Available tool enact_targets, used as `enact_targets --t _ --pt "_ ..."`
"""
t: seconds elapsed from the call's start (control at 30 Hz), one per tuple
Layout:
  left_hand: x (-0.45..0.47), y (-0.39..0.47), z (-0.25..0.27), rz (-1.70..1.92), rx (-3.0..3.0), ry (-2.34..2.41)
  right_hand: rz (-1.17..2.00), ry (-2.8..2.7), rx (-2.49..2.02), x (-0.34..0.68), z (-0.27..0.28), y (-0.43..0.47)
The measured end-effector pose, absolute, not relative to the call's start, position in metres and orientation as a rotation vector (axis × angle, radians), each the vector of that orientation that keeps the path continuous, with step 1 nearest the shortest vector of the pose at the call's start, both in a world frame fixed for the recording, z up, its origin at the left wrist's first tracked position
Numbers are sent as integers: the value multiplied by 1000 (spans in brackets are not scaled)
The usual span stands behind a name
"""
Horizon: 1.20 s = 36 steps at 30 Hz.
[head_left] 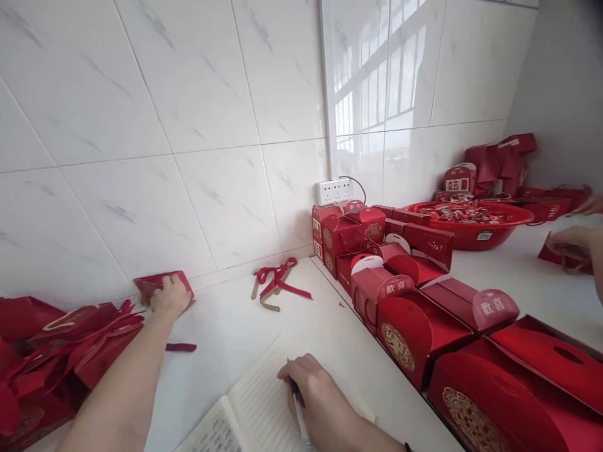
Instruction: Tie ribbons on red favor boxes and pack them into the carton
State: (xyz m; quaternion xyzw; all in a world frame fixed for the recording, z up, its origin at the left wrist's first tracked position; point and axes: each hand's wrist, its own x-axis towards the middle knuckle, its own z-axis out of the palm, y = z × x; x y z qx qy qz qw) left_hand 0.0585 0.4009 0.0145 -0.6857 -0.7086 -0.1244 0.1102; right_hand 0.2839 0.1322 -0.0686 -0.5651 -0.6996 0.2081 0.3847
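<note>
White tabletop (226, 333) — left fingers (160, 295) clamped on red cardboard (147, 284), right fingers (306, 365) around pen (300, 414).

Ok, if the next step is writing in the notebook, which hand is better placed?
Probably the right hand: it holds a pen over the open notebook. The left hand is farther off, on a red item by the wall.

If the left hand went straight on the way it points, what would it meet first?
Beyond the red packet the left hand touches, most likely the tiled wall; the gap left is hard to judge.
</note>
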Motion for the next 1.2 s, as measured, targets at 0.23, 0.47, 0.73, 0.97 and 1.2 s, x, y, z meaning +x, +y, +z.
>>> enact_targets --t 0.23,0.47,0.73,0.97,1.2 --pt "52 388 20 -346 -2030 -2015 454 -1764 -1439 283 -75 136" --pt "39 356 39 -266 -2034 -2059 427 -1792 -1447 280 -71 133" --pt "40 357 44 -240 -1977 -2185 415 -1785 -1434 280 -76 131" --pt "50 386 14 -379 -1945 -2166 499 -1771 -1399 282 -77 131" --pt "66 405 11 -608 -1817 -2149 538 -1795 -1406 284 -76 129"
